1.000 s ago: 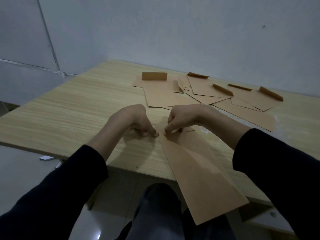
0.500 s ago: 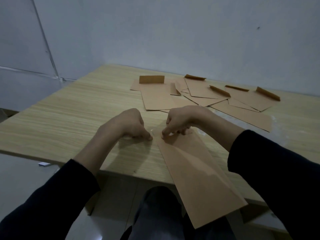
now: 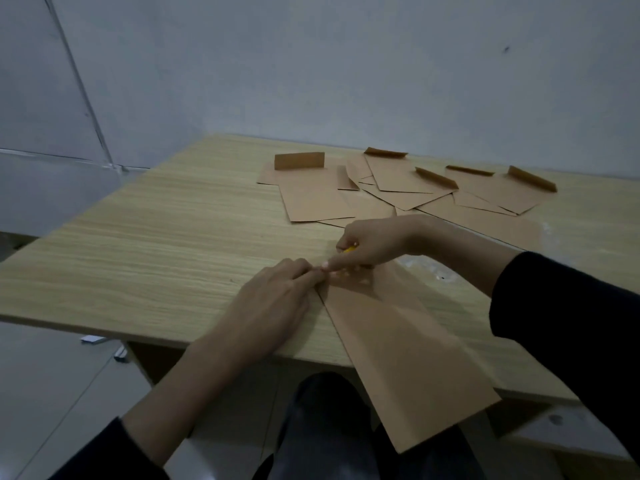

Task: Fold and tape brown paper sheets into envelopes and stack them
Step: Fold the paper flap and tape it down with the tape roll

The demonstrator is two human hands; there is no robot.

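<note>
Brown folded sheet point(image 3: 405, 348) overhangs table point(image 3: 156, 254); L hand point(image 3: 273, 306) presses corner, R hand point(image 3: 374, 244) grips yellow item point(image 3: 349, 250).

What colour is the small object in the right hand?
Yellow; the small object in the right hand shows in the head view.

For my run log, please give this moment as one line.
left hand: fingertips on far corner of brown sheet | right hand: holds small yellow item, forefinger presses sheet
</note>
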